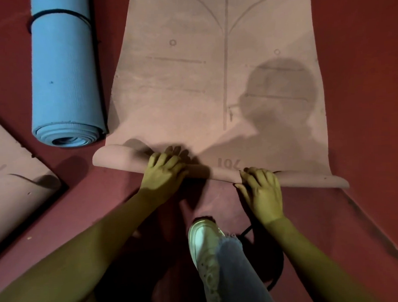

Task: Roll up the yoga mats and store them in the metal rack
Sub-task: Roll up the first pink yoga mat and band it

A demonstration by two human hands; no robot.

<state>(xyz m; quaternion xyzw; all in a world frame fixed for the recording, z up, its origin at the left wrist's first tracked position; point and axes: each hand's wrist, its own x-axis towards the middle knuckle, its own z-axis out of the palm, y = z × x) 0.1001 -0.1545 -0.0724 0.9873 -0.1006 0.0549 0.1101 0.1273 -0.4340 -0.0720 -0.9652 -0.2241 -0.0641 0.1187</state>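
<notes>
- A long pale pink foam yoga mat (pixel 190 82) with faint printed guide lines lies flat on the dark red floor (pixel 361 75), running from the person to the far edge of the view.
- Its near end is wound into a slim roll (pixel 116 158) that lies across the mat's width, slanting nearer to the person on the right.
- The left hand (pixel 164 173) sits on the roll left of its middle, with the fingers curled over the top.
- The right hand (pixel 262 193) clasps the roll further right with bent fingers, so the hands are apart.
- A thin black cord (pixel 247 231) shows at the right hand and runs back along the floor towards the person.
- A rolled light blue foam mat (pixel 63 76), bound by a black strap (pixel 59 13), lies just beside the pink mat's left edge.
- A second pale pink mat (pixel 10 177) lies at the floor's left edge, with one end curling up.
- A white sneaker (pixel 205 244) and a frayed blue jeans leg (pixel 240 274) are between the forearms.
</notes>
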